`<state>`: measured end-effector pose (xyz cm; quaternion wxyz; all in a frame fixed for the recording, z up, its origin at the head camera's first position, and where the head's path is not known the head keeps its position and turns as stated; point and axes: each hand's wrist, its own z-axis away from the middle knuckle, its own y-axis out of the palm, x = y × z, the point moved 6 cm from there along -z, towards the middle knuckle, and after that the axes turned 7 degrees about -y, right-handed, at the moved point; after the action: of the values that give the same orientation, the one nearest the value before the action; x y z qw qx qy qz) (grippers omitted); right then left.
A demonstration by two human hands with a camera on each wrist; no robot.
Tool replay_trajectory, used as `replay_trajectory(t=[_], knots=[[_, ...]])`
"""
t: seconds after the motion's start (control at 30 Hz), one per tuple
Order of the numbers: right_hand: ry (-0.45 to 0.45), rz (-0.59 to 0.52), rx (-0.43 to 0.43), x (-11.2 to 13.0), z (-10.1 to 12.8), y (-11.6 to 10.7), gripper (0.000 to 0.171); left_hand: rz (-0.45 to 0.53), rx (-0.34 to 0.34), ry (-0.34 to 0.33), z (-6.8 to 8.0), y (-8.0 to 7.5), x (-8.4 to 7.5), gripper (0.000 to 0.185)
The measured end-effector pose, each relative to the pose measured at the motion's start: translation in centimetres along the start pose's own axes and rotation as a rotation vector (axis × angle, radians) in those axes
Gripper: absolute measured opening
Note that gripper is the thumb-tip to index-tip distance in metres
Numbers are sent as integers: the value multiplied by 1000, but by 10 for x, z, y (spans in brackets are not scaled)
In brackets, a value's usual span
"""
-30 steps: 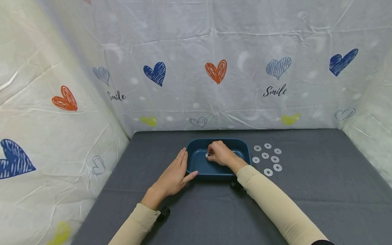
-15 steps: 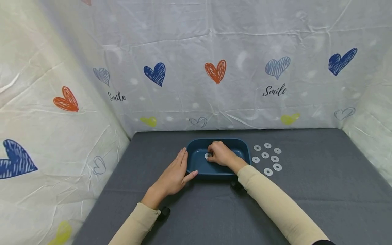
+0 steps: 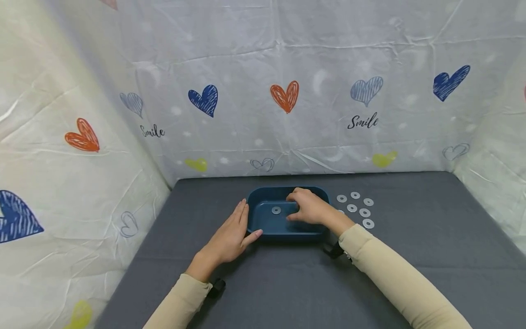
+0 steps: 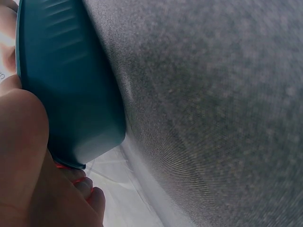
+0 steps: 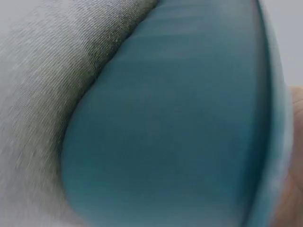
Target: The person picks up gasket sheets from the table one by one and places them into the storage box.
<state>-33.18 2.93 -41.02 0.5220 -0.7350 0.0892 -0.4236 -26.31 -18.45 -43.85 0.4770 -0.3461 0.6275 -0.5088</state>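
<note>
A grey cloth table [image 3: 287,283] stood inside a white curtain printed with hearts [image 3: 283,96]. A dark blue tray [image 3: 263,226] sat near the table's back edge. One washer [image 3: 276,210] lay flat inside the tray. The left hand [image 3: 228,237] rested with straight fingers against the tray's left wall, holding nothing. The right hand [image 3: 310,208] hovered over the tray, just right of that washer, fingers loosely curled and empty. More washers [image 3: 357,208] lay on the cloth right of the tray.

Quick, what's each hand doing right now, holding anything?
Left hand: open, flat against the blue tray.
Right hand: loosely open over the tray, holding nothing; washer lies free.
</note>
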Motion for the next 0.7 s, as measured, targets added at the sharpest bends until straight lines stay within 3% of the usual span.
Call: replay_trajectory(t=[0.7], knots=[[-113,-10,-74,4,51,-37,49,-6,-8,9,1,-4,-3,93]])
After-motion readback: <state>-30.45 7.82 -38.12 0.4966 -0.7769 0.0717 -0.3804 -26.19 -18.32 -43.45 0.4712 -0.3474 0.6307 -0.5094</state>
